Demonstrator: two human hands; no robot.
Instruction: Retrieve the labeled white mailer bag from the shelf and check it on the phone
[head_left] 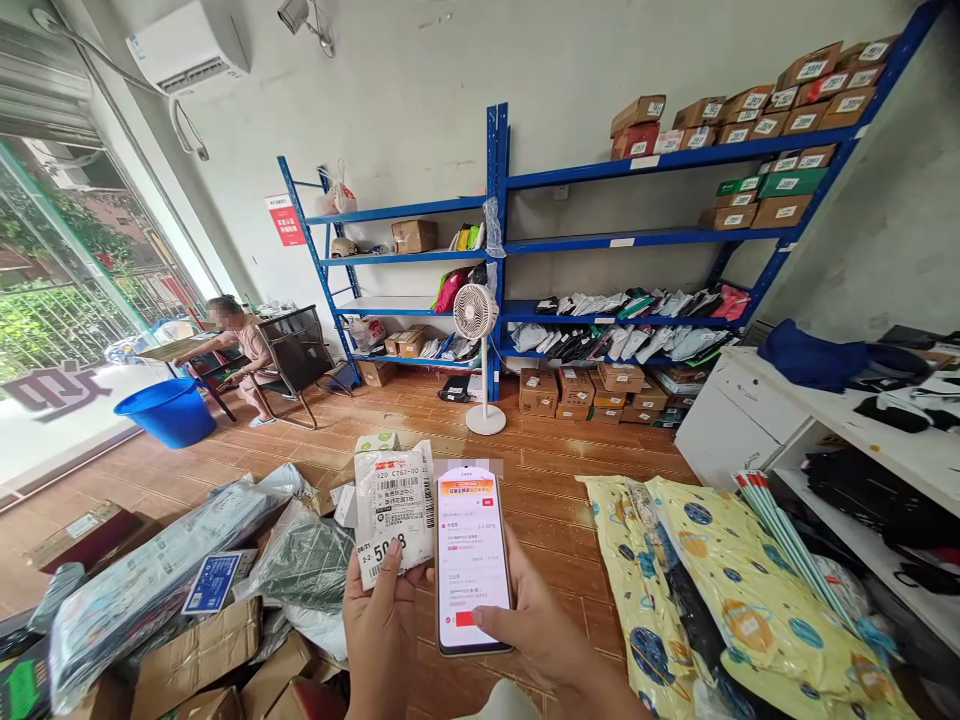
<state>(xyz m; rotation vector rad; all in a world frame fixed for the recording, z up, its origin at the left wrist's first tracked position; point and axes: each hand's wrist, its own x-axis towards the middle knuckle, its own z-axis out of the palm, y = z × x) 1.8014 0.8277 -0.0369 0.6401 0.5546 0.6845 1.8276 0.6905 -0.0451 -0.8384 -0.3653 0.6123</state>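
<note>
Side by side in front of me are a small parcel and a phone. My left hand (384,610) is closed on the white labelled parcel (394,490), its thumb lying across the lower label where large digits are printed. In my right hand (529,610) is a smartphone (466,545) held upright, its screen lit with a list page in white and red. The right thumb rests on the lower screen near a red button (461,619). The fingers behind the phone are mostly hidden.
Packages and a cardboard box (199,640) pile up at the left. Yellow patterned bags (739,570) lie right, beside a white counter (739,405). Beyond stand a fan (475,312), blue shelves (577,243) of parcels, a blue tub (169,412) and a seated person (251,350).
</note>
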